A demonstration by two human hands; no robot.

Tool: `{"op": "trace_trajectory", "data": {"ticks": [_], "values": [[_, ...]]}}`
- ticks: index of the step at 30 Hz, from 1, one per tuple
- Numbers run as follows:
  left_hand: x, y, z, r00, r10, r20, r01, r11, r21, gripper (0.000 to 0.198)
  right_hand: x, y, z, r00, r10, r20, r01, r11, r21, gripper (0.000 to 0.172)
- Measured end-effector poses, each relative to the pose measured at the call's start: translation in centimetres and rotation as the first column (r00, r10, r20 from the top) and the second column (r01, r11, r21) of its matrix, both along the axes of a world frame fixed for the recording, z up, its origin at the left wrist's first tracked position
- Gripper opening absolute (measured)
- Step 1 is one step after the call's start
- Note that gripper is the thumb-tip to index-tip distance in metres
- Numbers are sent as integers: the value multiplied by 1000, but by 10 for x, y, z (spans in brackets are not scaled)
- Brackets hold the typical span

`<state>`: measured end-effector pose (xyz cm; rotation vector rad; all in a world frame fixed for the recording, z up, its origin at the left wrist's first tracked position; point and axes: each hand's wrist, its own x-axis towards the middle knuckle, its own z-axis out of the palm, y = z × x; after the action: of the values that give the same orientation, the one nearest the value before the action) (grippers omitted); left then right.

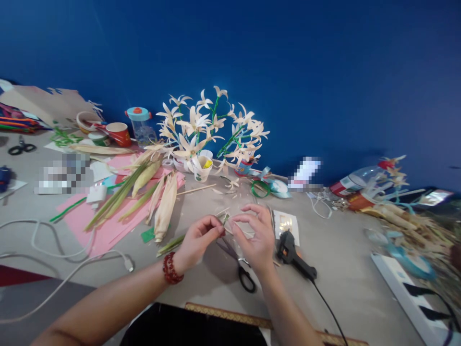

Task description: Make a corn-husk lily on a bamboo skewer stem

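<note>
My left hand [199, 240], with a red bead bracelet at the wrist, pinches the end of a thin green stem [173, 244] that trails down to the left over the grey table [338, 259]. My right hand [254, 235] is right beside it, fingertips curled round thin pale husk strips [225, 217] at the tip of the stem. Black-handled scissors [240, 267] lie on the table just under both hands. A black glue gun [293, 254] lies to the right of my right hand.
Corn husks [163, 204] lie on pink paper [108, 230] at the left. A bouquet of husk flowers [207, 129] stands in cups at the back. White cables [57, 250] cross the left side. Cups, a jar, more scissors [21, 148], a power strip [414, 293] and husk scraps surround the work area.
</note>
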<state>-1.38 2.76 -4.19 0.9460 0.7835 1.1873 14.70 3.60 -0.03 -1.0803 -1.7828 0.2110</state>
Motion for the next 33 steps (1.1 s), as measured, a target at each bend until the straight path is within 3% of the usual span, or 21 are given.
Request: {"op": "trace_trajectory", "data": {"ticks": [14, 33], "values": [[0, -1, 2, 1000, 5, -31, -5, 1000, 7, 26, -2, 0, -1, 996, -52, 71, 46, 995, 85, 5], [1, -1, -1, 1000, 8, 5, -8, 1000, 2, 24, -2, 1, -3, 995, -23, 92, 15, 996, 90, 10]]}}
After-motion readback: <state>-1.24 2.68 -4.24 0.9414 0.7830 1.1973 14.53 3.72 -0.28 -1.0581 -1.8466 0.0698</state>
